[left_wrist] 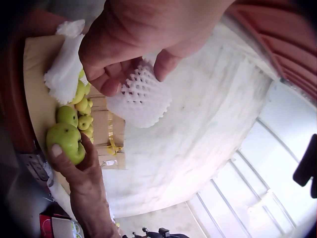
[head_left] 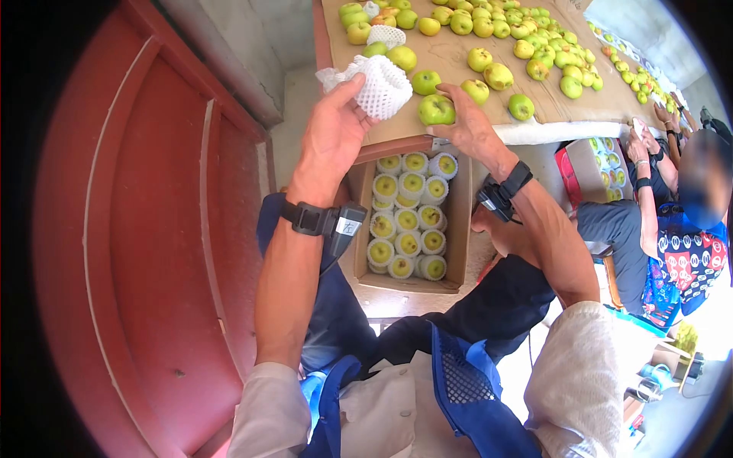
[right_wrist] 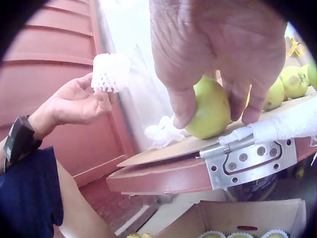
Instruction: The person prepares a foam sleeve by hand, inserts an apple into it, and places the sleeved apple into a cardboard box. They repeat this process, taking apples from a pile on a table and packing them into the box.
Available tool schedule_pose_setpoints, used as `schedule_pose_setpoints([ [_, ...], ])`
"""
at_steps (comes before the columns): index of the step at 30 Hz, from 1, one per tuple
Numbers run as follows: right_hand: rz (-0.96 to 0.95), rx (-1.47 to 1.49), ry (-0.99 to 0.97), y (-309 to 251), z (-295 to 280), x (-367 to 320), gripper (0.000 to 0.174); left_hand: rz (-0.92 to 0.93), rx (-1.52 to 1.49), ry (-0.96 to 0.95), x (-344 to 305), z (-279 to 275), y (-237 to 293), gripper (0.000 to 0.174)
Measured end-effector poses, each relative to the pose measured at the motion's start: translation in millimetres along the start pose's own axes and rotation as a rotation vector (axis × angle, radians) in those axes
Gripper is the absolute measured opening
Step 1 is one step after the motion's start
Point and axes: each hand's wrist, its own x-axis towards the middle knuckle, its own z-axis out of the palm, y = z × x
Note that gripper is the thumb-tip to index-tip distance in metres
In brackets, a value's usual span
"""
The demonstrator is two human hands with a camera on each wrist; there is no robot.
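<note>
At the near left corner of the table, my left hand (head_left: pixel 340 126) holds up a white foam net sleeve (head_left: pixel 385 91). In the left wrist view the thumb and fingers pinch the sleeve (left_wrist: pixel 143 99) by its edge, and its mesh flares outward. My right hand (head_left: pixel 475 128) grips a green apple (head_left: pixel 437 111) at the table's front edge. The right wrist view has thumb and fingers around this apple (right_wrist: pixel 209 111), close over the cardboard. More foam nets (left_wrist: pixel 64 74) lie on the table beside the left hand, with loose apples (head_left: pixel 401 57) behind them.
Below the table edge stands a cardboard box (head_left: pixel 464 221) with rows of apples in foam nets. Many loose apples (head_left: pixel 546 53) cover the cardboard-topped table (head_left: pixel 450 65). A metal hinge (right_wrist: pixel 242 161) sits on its edge. Another person (head_left: pixel 660 183) works at the right; a red door (head_left: pixel 168 214) stands left.
</note>
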Motion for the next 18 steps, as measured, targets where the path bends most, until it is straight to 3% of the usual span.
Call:
schedule_pose_setpoints([
  [6, 0.02, -0.041, 0.005, -4, 3, -1, 0.07, -0.027, 0.031, 0.007, 11, -4, -15, 0.038],
  [12, 0.091, 0.02, 0.046, -3, 4, 2, 0.072, -0.081, 0.045, -0.143, 26, 6, -41, 0.035],
  [18, 0.019, 0.245, 0.035, 13, 4, 3, 0.075, -0.15, -0.029, -0.127, 39, 10, -60, 0.04],
])
